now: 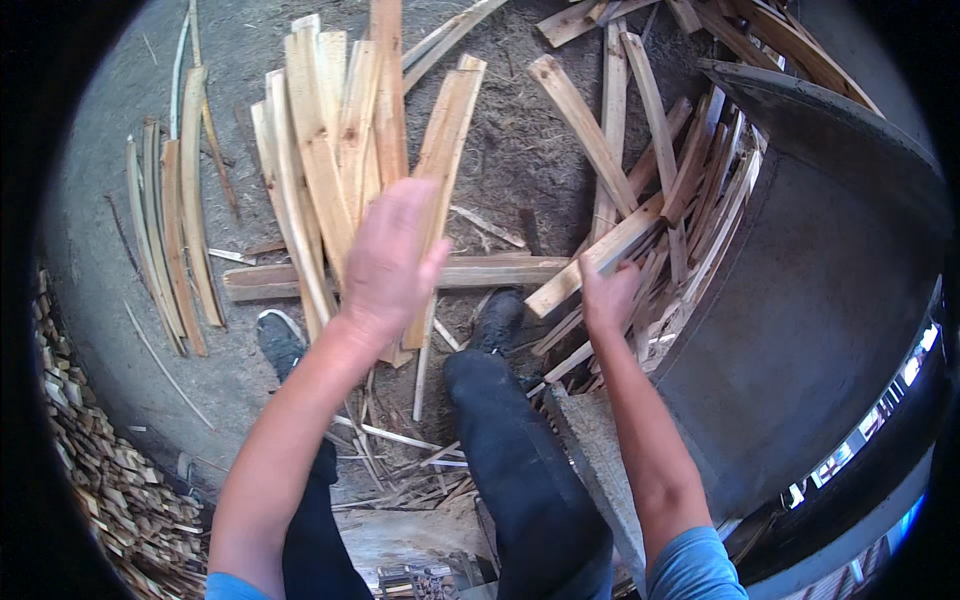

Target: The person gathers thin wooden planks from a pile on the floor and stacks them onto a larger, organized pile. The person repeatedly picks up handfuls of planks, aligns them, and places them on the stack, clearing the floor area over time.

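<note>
Left hand [388, 262] is spread flat with fingers apart, palm against a bundle of long pale wood slats [335, 150] that fan away over the dirt floor [510, 140]. Right of that bundle, the right hand [608, 297] is closed around the near end of a thicker plank [598, 255] lifted from the loose pile of offcuts [700, 190] beside the grey curved slab [810, 300]. Rough edges could drive splinters into bare skin. Pulling the plank may shift the pile onto the black shoe [497, 318] just right of the bundle.
</note>
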Demonstrator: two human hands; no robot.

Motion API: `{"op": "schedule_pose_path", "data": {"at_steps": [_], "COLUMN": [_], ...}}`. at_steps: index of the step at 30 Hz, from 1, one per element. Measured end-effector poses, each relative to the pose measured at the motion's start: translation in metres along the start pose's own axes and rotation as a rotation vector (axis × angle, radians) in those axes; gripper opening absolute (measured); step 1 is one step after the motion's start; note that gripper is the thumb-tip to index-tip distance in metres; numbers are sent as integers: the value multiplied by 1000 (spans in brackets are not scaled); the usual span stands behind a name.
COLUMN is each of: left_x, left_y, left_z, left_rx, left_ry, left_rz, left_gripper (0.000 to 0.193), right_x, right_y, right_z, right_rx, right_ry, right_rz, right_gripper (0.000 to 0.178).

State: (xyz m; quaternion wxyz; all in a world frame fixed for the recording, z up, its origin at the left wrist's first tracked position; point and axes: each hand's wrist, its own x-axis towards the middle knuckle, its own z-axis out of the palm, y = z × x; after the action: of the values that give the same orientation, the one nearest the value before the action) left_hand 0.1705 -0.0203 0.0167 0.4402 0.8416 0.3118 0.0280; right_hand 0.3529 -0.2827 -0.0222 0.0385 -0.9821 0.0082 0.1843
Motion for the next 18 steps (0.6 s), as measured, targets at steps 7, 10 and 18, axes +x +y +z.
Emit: {"op": "schedule_pose_path", "data": {"at_steps": [7,10,18], "left_x": [102,157,120], "left_y": [60,60,56], "left_z": [101,112,98], "left_rx": [387,800,572], "left_ry": [26,-40,-972], "left_rz": [543,596,219], "left_gripper": [65,71,34], "right_x": [-19,-46,-126], "right_y": [16,3,10], "right_z": [57,67,24], "right_rx": [304,755,811], "right_ry": [-119,-116,-310], "right_rz": [335,453,413], "right_gripper": [87,76,17]}}
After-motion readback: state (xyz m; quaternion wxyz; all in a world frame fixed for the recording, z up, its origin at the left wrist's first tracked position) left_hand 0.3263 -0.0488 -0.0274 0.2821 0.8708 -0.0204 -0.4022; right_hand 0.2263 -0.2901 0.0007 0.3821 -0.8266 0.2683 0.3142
